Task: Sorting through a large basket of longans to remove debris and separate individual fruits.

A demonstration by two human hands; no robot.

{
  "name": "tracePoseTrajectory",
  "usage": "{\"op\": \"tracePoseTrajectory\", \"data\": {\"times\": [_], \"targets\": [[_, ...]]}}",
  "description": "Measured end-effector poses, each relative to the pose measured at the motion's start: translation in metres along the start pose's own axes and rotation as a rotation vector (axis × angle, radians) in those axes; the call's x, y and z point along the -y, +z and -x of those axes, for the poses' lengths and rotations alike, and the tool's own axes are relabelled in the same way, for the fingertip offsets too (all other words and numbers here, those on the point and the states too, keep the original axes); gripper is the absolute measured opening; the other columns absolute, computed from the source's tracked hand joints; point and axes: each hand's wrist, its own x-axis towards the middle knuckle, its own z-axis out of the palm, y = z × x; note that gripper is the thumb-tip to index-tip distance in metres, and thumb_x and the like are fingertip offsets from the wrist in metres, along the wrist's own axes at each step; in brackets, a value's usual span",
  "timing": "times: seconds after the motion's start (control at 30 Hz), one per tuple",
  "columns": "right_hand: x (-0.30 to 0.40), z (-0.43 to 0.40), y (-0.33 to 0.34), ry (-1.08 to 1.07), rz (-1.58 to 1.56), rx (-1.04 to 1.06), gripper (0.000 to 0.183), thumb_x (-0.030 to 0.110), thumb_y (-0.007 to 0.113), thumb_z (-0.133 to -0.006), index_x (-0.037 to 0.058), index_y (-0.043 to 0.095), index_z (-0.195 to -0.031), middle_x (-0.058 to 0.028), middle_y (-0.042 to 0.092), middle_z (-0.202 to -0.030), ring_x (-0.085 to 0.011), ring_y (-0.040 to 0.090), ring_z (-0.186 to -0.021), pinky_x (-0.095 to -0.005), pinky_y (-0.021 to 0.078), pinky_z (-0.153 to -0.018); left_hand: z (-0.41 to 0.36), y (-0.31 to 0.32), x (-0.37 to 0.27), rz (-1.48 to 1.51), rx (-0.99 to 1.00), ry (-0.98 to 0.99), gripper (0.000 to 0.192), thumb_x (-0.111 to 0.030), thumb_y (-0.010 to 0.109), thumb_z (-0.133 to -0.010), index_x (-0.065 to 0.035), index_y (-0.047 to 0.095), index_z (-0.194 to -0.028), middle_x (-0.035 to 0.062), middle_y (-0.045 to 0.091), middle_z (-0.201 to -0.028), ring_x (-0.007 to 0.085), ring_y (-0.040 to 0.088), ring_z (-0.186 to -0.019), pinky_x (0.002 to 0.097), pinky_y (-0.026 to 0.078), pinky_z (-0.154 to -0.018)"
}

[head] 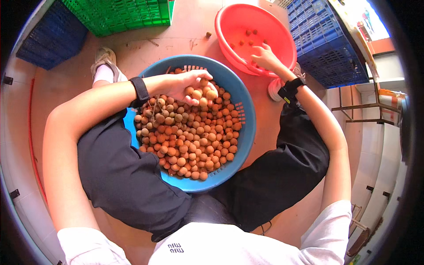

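Note:
A blue plastic basket (pixel 246 132) with slotted walls stands between my legs, filled with round brown longan fruits (pixel 192 142). Above its far part, my left hand (pixel 195 89) is cupped palm up around several longans (pixel 202 93). Thin stems (pixel 154 107) lie among the fruit on the left side. My right hand (pixel 265 58) reaches over the near rim of a red plastic basin (pixel 225 43), its fingers spread. Several small dark fruits (pixel 251 32) lie scattered on the basin's floor, apart from that hand.
A green slotted crate (pixel 126 16) and a dark blue crate (pixel 53 36) stand at the upper left. Stacked blue crates (pixel 328 46) border the basin on the right. One loose fruit (pixel 208 34) and bits of stem (pixel 192 43) lie on the tiled floor.

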Motion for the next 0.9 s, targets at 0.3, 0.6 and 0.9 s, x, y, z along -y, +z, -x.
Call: {"op": "tracePoseTrajectory", "data": {"times": [0.3,0.6,0.9], "targets": [[0.1,0.016,0.003,-0.106,0.192,-0.181,0.037,0.033,0.05,-0.086,0.0065,0.051,-0.113,-0.0185,0.054,-0.104,-0.0362,0.055,-0.095,-0.0468,0.0436,-0.079,0.009,-0.011,-0.032,0.033,-0.18,0.349,0.037,-0.044,0.045,-0.089,-0.0091,0.058,-0.093,0.0082,0.06,-0.082,0.0088,0.049,-0.05,0.015,0.034,-0.035],[0.106,0.023,0.02,0.037,0.034,-0.03,0.058,0.045,0.044,-0.085,0.0051,0.037,-0.127,-0.0231,0.054,-0.106,-0.0366,0.053,-0.099,-0.0549,0.0357,-0.084,0.007,-0.006,-0.013,-0.084,-0.12,0.229,0.037,-0.047,0.044,-0.09,-0.0127,0.058,-0.094,-0.0007,0.062,-0.085,0.0086,0.059,-0.072,0.0199,0.045,-0.056],[0.118,0.034,0.024,-0.184,0.024,-0.127,0.039,0.034,0.041,-0.089,0.0064,0.048,-0.116,-0.0164,0.057,-0.103,-0.032,0.049,-0.105,-0.0473,0.0363,-0.086,0.007,-0.003,-0.02,-0.023,-0.231,0.335,0.035,-0.045,0.043,-0.089,-0.0135,0.054,-0.098,0.0055,0.06,-0.083,0.012,0.049,-0.05,0.0193,0.033,-0.038]]}}
